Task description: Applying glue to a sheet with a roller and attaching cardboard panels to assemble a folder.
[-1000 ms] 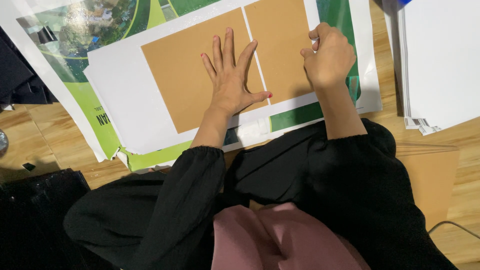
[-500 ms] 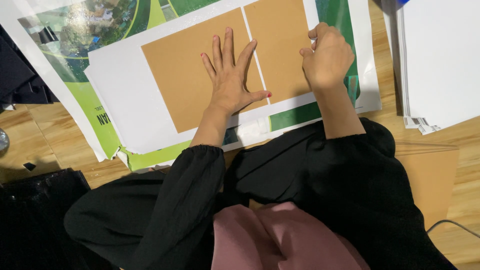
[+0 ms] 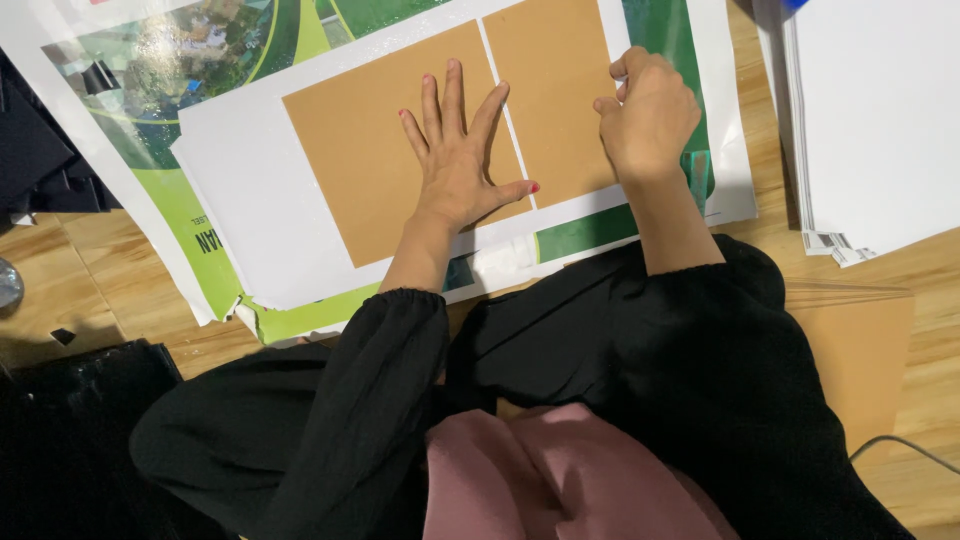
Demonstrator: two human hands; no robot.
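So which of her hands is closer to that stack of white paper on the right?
Right. The right hand pinches the smaller brown panel's edge, nearer the white paper stack; the left hand lies flat on the larger brown panel, farther away.

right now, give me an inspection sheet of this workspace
surface: wooden floor, mostly covered by sheets
job's things: two brown boards, large brown board and small brown board, side by side on a white sheet
clutter: green printed posters beneath; white paper stack at right; another brown card by the knee
grippers: left hand flat, fingers spread on the large board; right hand curled at the small board's edge
cables: thin cable at lower right
surroundings: black fabric at left
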